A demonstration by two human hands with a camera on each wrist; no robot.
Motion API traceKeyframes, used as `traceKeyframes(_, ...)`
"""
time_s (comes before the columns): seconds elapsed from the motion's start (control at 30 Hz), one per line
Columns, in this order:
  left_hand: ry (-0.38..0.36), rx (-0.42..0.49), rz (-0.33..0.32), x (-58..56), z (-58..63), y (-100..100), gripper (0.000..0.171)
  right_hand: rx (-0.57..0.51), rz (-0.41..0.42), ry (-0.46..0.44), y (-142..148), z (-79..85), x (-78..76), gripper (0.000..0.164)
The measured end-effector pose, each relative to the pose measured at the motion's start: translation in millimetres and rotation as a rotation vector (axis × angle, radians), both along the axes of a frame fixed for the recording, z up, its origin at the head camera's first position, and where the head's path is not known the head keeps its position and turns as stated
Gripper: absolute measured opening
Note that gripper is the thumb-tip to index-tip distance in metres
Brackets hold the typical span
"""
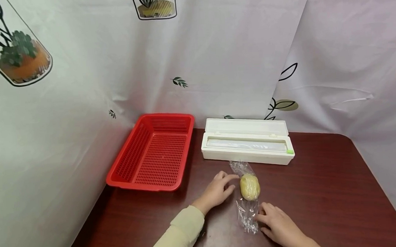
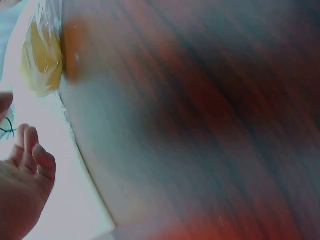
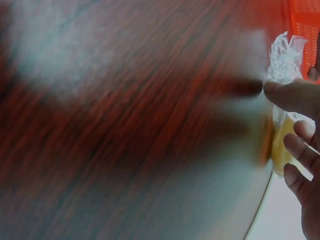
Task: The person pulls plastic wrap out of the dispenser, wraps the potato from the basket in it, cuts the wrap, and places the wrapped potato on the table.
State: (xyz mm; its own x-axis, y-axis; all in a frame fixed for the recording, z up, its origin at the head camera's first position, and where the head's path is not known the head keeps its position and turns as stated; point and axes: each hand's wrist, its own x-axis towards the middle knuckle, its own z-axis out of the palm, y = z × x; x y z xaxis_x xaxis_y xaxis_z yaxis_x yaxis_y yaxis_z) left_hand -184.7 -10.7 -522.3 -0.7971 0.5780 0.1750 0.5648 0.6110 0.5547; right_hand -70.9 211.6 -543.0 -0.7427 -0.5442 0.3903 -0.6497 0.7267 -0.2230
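Note:
A yellow potato (image 1: 250,187) wrapped in clear cling film (image 1: 248,214) lies on the table, with loose film ends spreading above and below it. To its left, my left hand (image 1: 218,189) hovers with fingers loosely bent, the index fingertip close to the upper film end. Beside the lower film end is my right hand (image 1: 278,223), its fingertips right at the film's edge. In the right wrist view the thumb stands apart from the other fingers, near the crumpled film (image 3: 286,57). The left wrist view shows the wrapped potato (image 2: 42,62) beyond the left hand (image 2: 27,185).
Behind the potato stands a white cling film box (image 1: 250,158) with its lid (image 1: 246,126) raised, a film roll inside and a green slider at its right end. A red plastic basket (image 1: 183,158) sits at the left. Patterned white cloth (image 1: 231,62) hangs behind the dark red table (image 1: 329,183).

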Motion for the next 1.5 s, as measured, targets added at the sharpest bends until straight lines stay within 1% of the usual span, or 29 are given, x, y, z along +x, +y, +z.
traceKeyframes(0.07, -0.014, 0.027, 0.056, -4.9, -2.8, 3.2, 0.037, 0.009, 0.017, 0.035, 0.3, -1.0, -0.3, 0.031)
traceKeyframes(0.1, -0.011, 0.020, 0.073, -7.2, -3.8, 4.8, 0.038, 0.009, 0.026, 0.050, 0.5, -1.6, -0.5, 0.028)
traceKeyframes(0.13, 0.005, -0.006, 0.081, -9.6, -4.8, 6.4, 0.039, 0.008, 0.032, 0.066, 0.5, -2.1, -0.8, 0.025)
traceKeyframes(0.17, 0.024, -0.045, 0.079, -11.7, -5.6, 7.8, 0.040, 0.008, 0.034, 0.080, 0.6, -2.6, -0.8, 0.021)
traceKeyframes(0.23, 0.076, -0.147, 0.053, -15.8, -6.7, 10.3, 0.042, 0.003, 0.041, 0.096, 0.9, -3.9, -1.0, 0.017)
traceKeyframes(0.3, 0.102, -0.253, 0.022, -19.6, -7.7, 12.0, 0.042, -0.002, 0.048, 0.100, 1.3, -4.9, -0.7, 0.017)
traceKeyframes(0.4, 0.090, -0.356, -0.005, -23.9, -10.0, 12.6, 0.042, -0.005, 0.060, 0.092, 1.8, -5.6, 0.3, 0.017)
traceKeyframes(0.47, 0.053, -0.383, -0.017, -25.5, -11.0, 12.1, 0.043, -0.012, 0.070, 0.091, 2.2, -5.6, 0.8, 0.017)
traceKeyframes(0.53, 0.016, -0.372, -0.028, -26.1, -11.4, 11.4, 0.045, -0.029, 0.080, 0.087, 3.0, -5.1, 0.7, 0.016)
traceKeyframes(0.63, -0.005, -0.314, -0.038, -25.9, -11.1, 10.0, 0.047, -0.077, 0.094, 0.091, 4.6, -3.5, -0.8, 0.017)
traceKeyframes(0.7, 0.023, -0.266, -0.043, -25.0, -10.8, 8.6, 0.050, -0.106, 0.094, 0.098, 5.8, -2.2, -2.2, 0.018)
traceKeyframes(0.77, 0.058, -0.211, -0.070, -23.2, -9.9, 7.2, 0.055, -0.135, 0.090, 0.109, 6.6, -1.1, -3.5, 0.020)
traceKeyframes(0.83, 0.110, -0.180, -0.127, -20.4, -9.0, 5.7, 0.060, -0.158, 0.081, 0.110, 7.3, -0.5, -4.2, 0.022)
traceKeyframes(0.97, 0.204, -0.160, -0.287, -13.1, -6.3, 3.3, 0.064, -0.220, 0.067, 0.090, 8.3, -0.3, -4.5, 0.028)
traceKeyframes(1.0, 0.227, -0.165, -0.313, -11.6, -6.1, 2.6, 0.063, -0.229, 0.062, 0.078, 8.7, -0.2, -4.4, 0.028)
traceKeyframes(1.07, 0.259, -0.170, -0.343, -9.3, -6.0, 1.3, 0.060, -0.247, 0.054, 0.059, 8.9, 0.0, -4.2, 0.027)
traceKeyframes(1.17, 0.285, -0.185, -0.347, -5.9, -7.1, -1.6, 0.055, -0.274, 0.058, 0.030, 8.3, -0.2, -3.8, 0.022)
traceKeyframes(1.27, 0.311, -0.194, -0.365, -0.8, -8.5, -4.4, 0.051, -0.336, 0.072, -0.018, 7.6, -2.6, -3.9, 0.023)
traceKeyframes(1.33, 0.327, -0.200, -0.394, 3.6, -8.9, -5.4, 0.051, -0.402, 0.064, -0.090, 7.4, -4.1, -3.8, 0.026)
traceKeyframes(1.4, 0.349, -0.211, -0.432, 7.2, -10.4, -5.2, 0.056, -0.497, 0.038, -0.200, 7.4, -4.9, -3.6, 0.026)
traceKeyframes(1.5, 0.377, -0.227, -0.467, 11.3, -13.1, -3.6, 0.056, -0.623, -0.045, -0.351, 6.5, -3.6, -3.2, 0.021)
